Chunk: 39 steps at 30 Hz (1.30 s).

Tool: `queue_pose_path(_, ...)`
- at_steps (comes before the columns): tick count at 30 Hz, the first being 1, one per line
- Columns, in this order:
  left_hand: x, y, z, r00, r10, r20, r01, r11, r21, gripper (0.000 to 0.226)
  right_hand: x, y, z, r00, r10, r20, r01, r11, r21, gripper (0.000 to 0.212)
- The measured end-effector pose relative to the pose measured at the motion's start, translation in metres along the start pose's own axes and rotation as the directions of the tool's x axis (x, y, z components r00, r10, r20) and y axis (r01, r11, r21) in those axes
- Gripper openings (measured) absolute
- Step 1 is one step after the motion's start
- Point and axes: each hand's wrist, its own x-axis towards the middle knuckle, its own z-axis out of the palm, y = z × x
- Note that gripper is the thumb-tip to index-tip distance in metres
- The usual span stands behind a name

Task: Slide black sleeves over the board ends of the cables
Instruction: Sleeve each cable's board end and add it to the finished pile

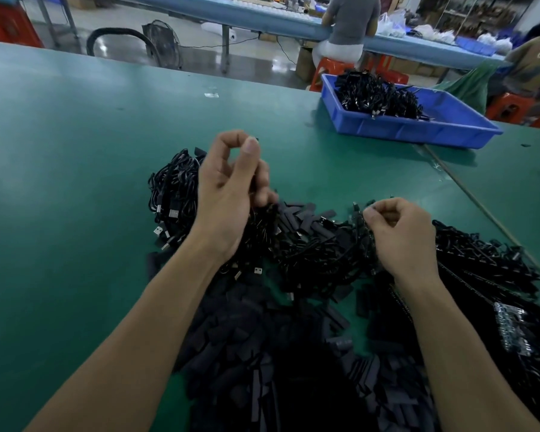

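The green worktop [75, 151] fills most of the view, and a broad heap of flat black sleeves [247, 353] lies against its near edge, between the person's two forearms. Beyond the sleeves a tangle of black cables [309, 257] runs across the middle of the worktop. It reaches from a looped bundle with silver plugs [172, 198] on the left to a denser mass toward the right edge. A blue tray [402, 129] stands near the far right corner, well apart from the heaps, with more black cables [374, 92] piled in its far end. The hands are held apart over the tangle. The left hand [231, 194] is raised, its thumb and forefinger curled into a ring, and its lower fingers are closed round a bunch of cables hanging beneath it (those fingers are blurred). The right hand [402, 238] is lower and nearer the right edge, its fingers curled in. Its fingertips pinch a small black piece [357, 208], too small to tell whether it is a sleeve or a cable end.
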Motion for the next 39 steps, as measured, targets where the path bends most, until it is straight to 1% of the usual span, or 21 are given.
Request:
queue_pose_path(1, 0.0, 0.007, -0.001, 1.0, 0.019, -0.005, -0.018, 0.999, 0.048, 0.009, -0.002, -0.001, 0.0, 1.0, -0.03, 0.004, 0.031, 0.987, -0.16, 0.012)
queue_pose_path(2, 0.0, 0.012, -0.002, 1.0, 0.02, 0.001, -0.02, 0.995, 0.097, 0.01, -0.005, -0.002, 0.001, 0.998, -0.067, 0.021, 0.07, 0.949, -0.308, 0.025)
queue_pose_path(3, -0.001, 0.016, -0.002, 1.0, 0.011, 0.018, -0.013, 0.989, 0.148, 0.012, -0.008, -0.005, 0.002, 0.994, -0.108, 0.034, 0.112, 0.911, -0.398, 0.033)
queue_pose_path(4, -0.002, 0.019, -0.003, 0.999, -0.003, 0.038, -0.005, 0.979, 0.204, 0.014, -0.011, -0.01, 0.003, 0.987, -0.155, 0.04, 0.158, 0.893, -0.422, 0.035)
queue_pose_path(6, -0.003, 0.021, -0.005, 0.996, -0.03, 0.081, 0.0, 0.938, 0.347, 0.021, -0.018, -0.022, 0.006, 0.959, -0.265, 0.097, 0.283, 0.894, -0.347, 0.027)
queue_pose_path(8, -0.003, 0.018, -0.008, 0.991, -0.082, 0.109, 0.019, 0.874, 0.485, 0.024, -0.025, -0.032, 0.011, 0.907, -0.331, 0.262, 0.394, 0.885, -0.247, 0.018)
queue_pose_path(10, -0.003, 0.014, -0.015, 0.975, -0.178, 0.13, 0.079, 0.832, 0.548, 0.026, -0.035, -0.04, 0.021, 0.816, -0.331, 0.474, 0.46, 0.869, -0.184, 0.017)
queue_pose_path(11, -0.003, 0.012, -0.018, 0.962, -0.234, 0.142, 0.117, 0.821, 0.558, 0.031, -0.04, -0.041, 0.027, 0.765, -0.323, 0.557, 0.486, 0.857, -0.17, 0.017)
queue_pose_path(13, -0.006, 0.01, -0.023, 0.932, -0.317, 0.174, 0.171, 0.811, 0.559, 0.041, -0.049, -0.042, 0.038, 0.677, -0.314, 0.665, 0.543, 0.824, -0.163, 0.015)
queue_pose_path(15, -0.008, 0.01, -0.025, 0.93, -0.311, 0.196, 0.146, 0.802, 0.579, 0.043, -0.056, -0.04, 0.047, 0.606, -0.285, 0.742, 0.594, 0.783, -0.184, 0.021)
queue_pose_path(17, -0.008, 0.013, -0.026, 0.944, -0.266, 0.193, 0.112, 0.813, 0.572, 0.037, -0.061, -0.038, 0.053, 0.57, -0.227, 0.79, 0.631, 0.736, -0.244, 0.034)
queue_pose_path(19, -0.007, 0.014, -0.027, 0.958, -0.233, 0.165, 0.113, 0.84, 0.531, 0.024, -0.065, -0.037, 0.057, 0.561, -0.195, 0.805, 0.657, 0.697, -0.289, 0.043)
queue_pose_path(21, -0.006, 0.015, -0.027, 0.969, -0.206, 0.136, 0.111, 0.856, 0.505, 0.019, -0.067, -0.036, 0.059, 0.557, -0.188, 0.809, 0.66, 0.692, -0.294, 0.043)
queue_pose_path(23, -0.005, 0.014, -0.029, 0.978, -0.171, 0.118, 0.093, 0.868, 0.487, 0.02, -0.069, -0.037, 0.06, 0.555, -0.189, 0.81, 0.653, 0.703, -0.283, 0.037)
queue_pose_path(26, -0.005, 0.012, -0.032, 0.988, -0.11, 0.111, 0.036, 0.852, 0.522, 0.025, -0.069, -0.037, 0.06, 0.568, -0.212, 0.795, 0.633, 0.73, -0.257, 0.021)
queue_pose_path(28, -0.006, 0.01, -0.033, 0.988, -0.116, 0.105, 0.044, 0.849, 0.526, 0.023, -0.07, -0.036, 0.06, 0.575, -0.225, 0.787, 0.628, 0.738, -0.248, 0.017)
queue_pose_path(29, -0.006, 0.009, -0.033, 0.987, -0.13, 0.097, 0.06, 0.849, 0.525, 0.021, -0.071, -0.036, 0.06, 0.576, -0.227, 0.785, 0.627, 0.74, -0.246, 0.019)
queue_pose_path(32, -0.006, 0.009, -0.031, 0.985, -0.157, 0.077, 0.092, 0.842, 0.532, 0.016, -0.075, -0.037, 0.06, 0.572, -0.228, 0.788, 0.629, 0.739, -0.242, 0.033)
queue_pose_path(33, -0.006, 0.009, -0.031, 0.985, -0.157, 0.07, 0.097, 0.844, 0.527, 0.016, -0.076, -0.037, 0.061, 0.566, -0.228, 0.792, 0.635, 0.733, -0.243, 0.035)
queue_pose_path(36, -0.007, 0.01, -0.029, 0.988, -0.145, 0.058, 0.095, 0.852, 0.514, 0.012, -0.082, -0.038, 0.064, 0.555, -0.249, 0.794, 0.649, 0.727, -0.225, 0.027)
queue_pose_path(39, -0.008, 0.011, -0.028, 0.988, -0.146, 0.056, 0.096, 0.85, 0.518, 0.011, -0.084, -0.037, 0.064, 0.57, -0.272, 0.775, 0.63, 0.75, -0.201, 0.02)
